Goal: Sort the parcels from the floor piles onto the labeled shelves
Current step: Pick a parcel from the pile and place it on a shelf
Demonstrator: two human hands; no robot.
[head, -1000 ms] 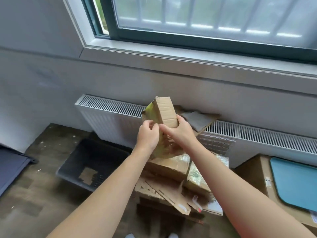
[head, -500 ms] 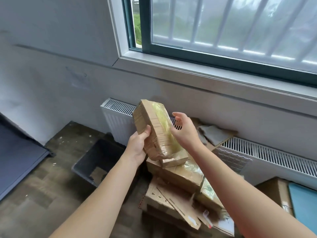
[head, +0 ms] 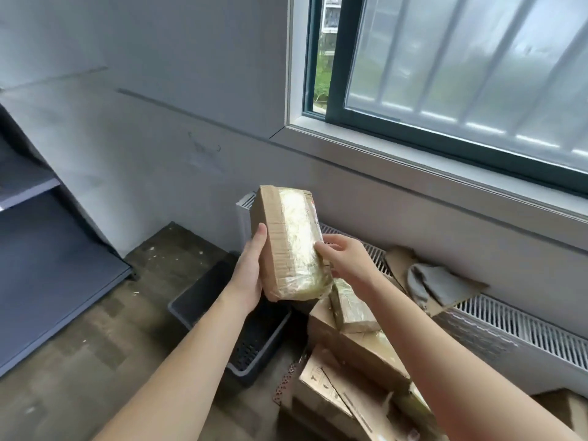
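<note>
I hold a brown cardboard parcel [head: 288, 241], wrapped in shiny clear tape, upright in front of me. My left hand [head: 249, 268] grips its left side and bottom, thumb along the edge. My right hand [head: 345, 259] touches the parcel's right edge with bent fingertips. Below the hands a pile of taped cardboard parcels [head: 353, 354] lies on the floor under the window. Dark grey shelves [head: 47, 246] stand at the far left.
A dark plastic crate [head: 251, 342] sits on the floor left of the pile. A white radiator [head: 496, 323] runs along the wall with torn cardboard and a grey cloth [head: 436, 283] on top. The window [head: 461, 74] is above.
My view has swung left, bringing the shelves into sight. The parcel has turned more upright, taped face toward me. My right hand moved back onto its right edge.
</note>
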